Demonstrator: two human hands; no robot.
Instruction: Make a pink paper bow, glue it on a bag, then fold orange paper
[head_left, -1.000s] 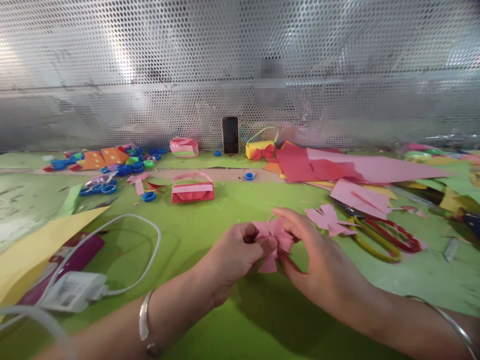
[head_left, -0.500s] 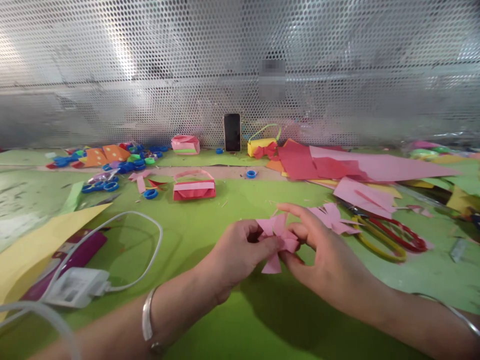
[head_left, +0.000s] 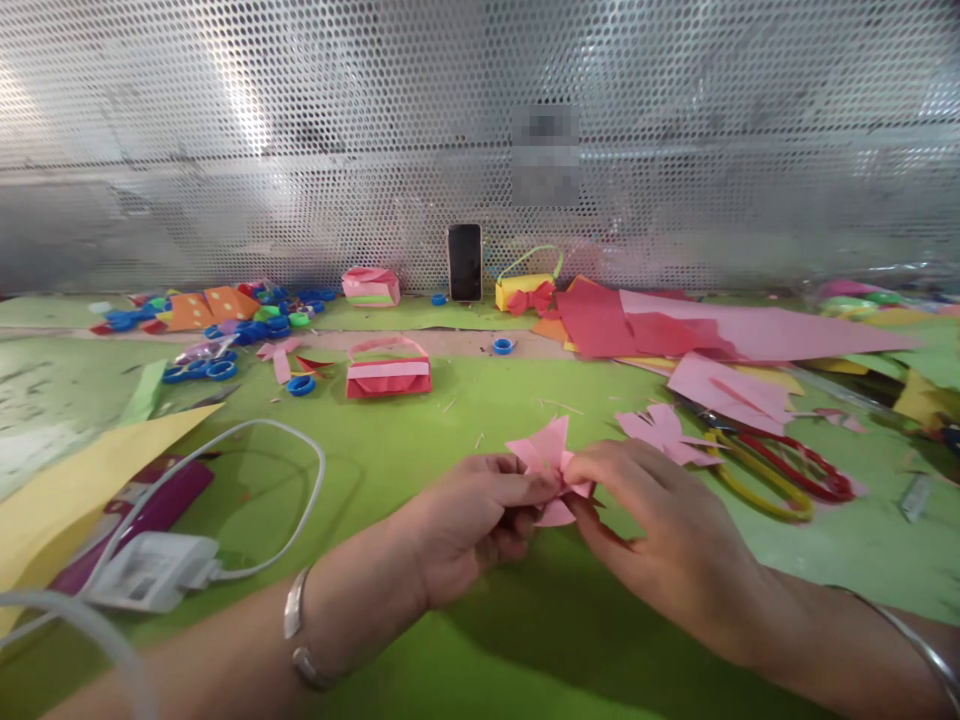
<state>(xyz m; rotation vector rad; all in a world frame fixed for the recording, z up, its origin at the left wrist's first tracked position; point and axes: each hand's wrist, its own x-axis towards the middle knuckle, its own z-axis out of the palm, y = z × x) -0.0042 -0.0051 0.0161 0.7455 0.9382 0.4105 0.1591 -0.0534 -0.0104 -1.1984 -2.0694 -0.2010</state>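
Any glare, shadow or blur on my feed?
Head view: bright glare on the perforated metal wall; head view: dark shadow on the green tabletop below the left hand and right hand; head view: pixelated patch masking part of that wall; head view: cable at bottom left blurred.

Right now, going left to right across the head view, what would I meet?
White charger block, pink T-shaped paper, red-and-pink paper bag, upright phone, pink paper flower held between left hand and right hand, loose pink paper cut-out, red scissor handle.
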